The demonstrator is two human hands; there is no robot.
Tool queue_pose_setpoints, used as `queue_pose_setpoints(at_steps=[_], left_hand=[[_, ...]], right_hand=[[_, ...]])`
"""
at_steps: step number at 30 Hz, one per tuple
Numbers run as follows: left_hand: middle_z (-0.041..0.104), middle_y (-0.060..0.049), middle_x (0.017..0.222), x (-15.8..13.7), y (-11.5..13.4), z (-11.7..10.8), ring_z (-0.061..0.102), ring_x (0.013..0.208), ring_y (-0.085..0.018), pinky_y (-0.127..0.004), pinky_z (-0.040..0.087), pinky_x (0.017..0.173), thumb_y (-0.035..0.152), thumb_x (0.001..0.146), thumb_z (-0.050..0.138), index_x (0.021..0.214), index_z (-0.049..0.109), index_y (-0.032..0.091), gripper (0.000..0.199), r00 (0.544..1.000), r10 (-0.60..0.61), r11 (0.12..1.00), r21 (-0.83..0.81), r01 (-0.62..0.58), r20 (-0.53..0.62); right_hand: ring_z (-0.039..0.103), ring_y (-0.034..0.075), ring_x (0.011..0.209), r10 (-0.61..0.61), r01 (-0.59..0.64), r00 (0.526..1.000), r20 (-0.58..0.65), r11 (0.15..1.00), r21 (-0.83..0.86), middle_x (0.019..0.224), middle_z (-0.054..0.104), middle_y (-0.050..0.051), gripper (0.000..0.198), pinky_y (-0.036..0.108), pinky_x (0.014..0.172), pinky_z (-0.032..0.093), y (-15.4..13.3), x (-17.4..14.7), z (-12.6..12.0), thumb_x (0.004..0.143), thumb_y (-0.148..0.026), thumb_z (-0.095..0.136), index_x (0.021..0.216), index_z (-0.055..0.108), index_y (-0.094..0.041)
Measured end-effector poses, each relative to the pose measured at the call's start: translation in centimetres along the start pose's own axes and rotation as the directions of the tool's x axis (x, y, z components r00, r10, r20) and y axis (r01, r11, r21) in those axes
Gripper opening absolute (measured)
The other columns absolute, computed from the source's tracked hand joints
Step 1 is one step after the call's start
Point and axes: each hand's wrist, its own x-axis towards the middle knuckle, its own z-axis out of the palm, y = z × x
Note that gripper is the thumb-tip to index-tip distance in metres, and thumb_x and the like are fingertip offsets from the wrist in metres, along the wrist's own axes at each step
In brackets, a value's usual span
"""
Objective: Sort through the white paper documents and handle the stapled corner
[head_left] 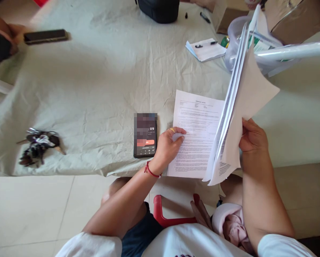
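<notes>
A printed sheet of paper (194, 153) lies at the table's front edge, lines of text facing up. My left hand (172, 141) rests on its left side, index finger and thumb apart on the page, the other fingers mostly hidden. To the right, several sheets of paper (243, 89) stand lifted and bent, fanned along their edges. My right hand (252, 135) grips these raised sheets near their outer edge; some of its fingers are hidden behind the paper. Just left of my left hand lies a phone (146, 137) with its screen lit.
A bunch of keys (40, 146) lies at the left. A dark phone-like object (46, 36) is near another person's hand (14, 35). At the back are a black case (160, 9), a notepad (206, 51) with a pen, a plastic basket (231, 39) and a cardboard box (299, 21).
</notes>
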Motion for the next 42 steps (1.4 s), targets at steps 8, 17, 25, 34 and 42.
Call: queue_pose_setpoints(at_steps=[8,17,25,34,42], left_hand=[[0.078,-0.003,0.092,0.0,-0.5,0.0,0.069,0.085,-0.019,-0.035,0.055,0.078,0.016,0.089,0.066,0.096,0.084,0.024,0.021,0.998,0.07,0.997,0.02,-0.07,-0.005],[0.081,-0.005,0.098,0.1,-0.4,0.1,0.072,0.093,-0.02,-0.036,0.059,0.087,0.014,0.087,0.066,0.092,0.084,0.023,0.02,0.996,0.09,0.996,0.014,-0.09,-0.024],[0.078,-0.002,0.09,0.0,-0.2,0.1,0.061,0.071,-0.014,-0.028,0.048,0.063,0.013,0.085,0.067,0.092,0.081,0.022,0.017,0.997,0.068,0.997,-0.017,-0.069,-0.029],[0.077,-0.003,0.092,-0.1,0.0,0.1,0.061,0.071,-0.014,-0.028,0.047,0.062,0.015,0.086,0.066,0.094,0.079,0.021,0.017,0.999,0.033,0.999,-0.013,-0.034,-0.013],[0.067,0.002,0.072,-0.2,0.5,0.2,0.047,0.055,-0.011,-0.027,0.037,0.053,0.014,0.084,0.067,0.094,0.079,0.022,0.017,1.0,-0.013,0.999,-0.031,0.013,-0.008]], right_hand=[[0.077,0.011,0.093,0.003,-0.003,1.0,-0.008,1.0,-0.013,0.103,0.081,0.001,0.02,0.019,0.082,0.069,-0.1,-0.2,0.2,0.08,-0.015,0.089,0.097,0.079,-0.016],[0.076,0.011,0.093,-0.009,0.009,1.0,-0.005,1.0,-0.003,0.102,0.081,0.002,0.023,0.018,0.084,0.067,0.0,-0.4,0.3,0.079,-0.015,0.091,0.099,0.079,-0.015],[0.076,0.012,0.096,-0.007,0.007,1.0,0.028,1.0,-0.006,0.106,0.081,0.002,0.025,0.021,0.088,0.068,0.1,0.0,0.0,0.079,-0.016,0.091,0.101,0.08,-0.016],[0.075,0.013,0.095,-0.004,0.004,1.0,0.026,1.0,-0.002,0.104,0.08,0.001,0.031,0.023,0.088,0.068,0.3,0.3,-0.3,0.075,-0.018,0.095,0.101,0.077,-0.017],[0.076,0.013,0.094,-0.005,0.005,0.999,0.031,1.0,-0.001,0.104,0.081,0.003,0.028,0.021,0.085,0.068,0.2,0.0,0.1,0.076,-0.016,0.093,0.1,0.078,-0.015]])
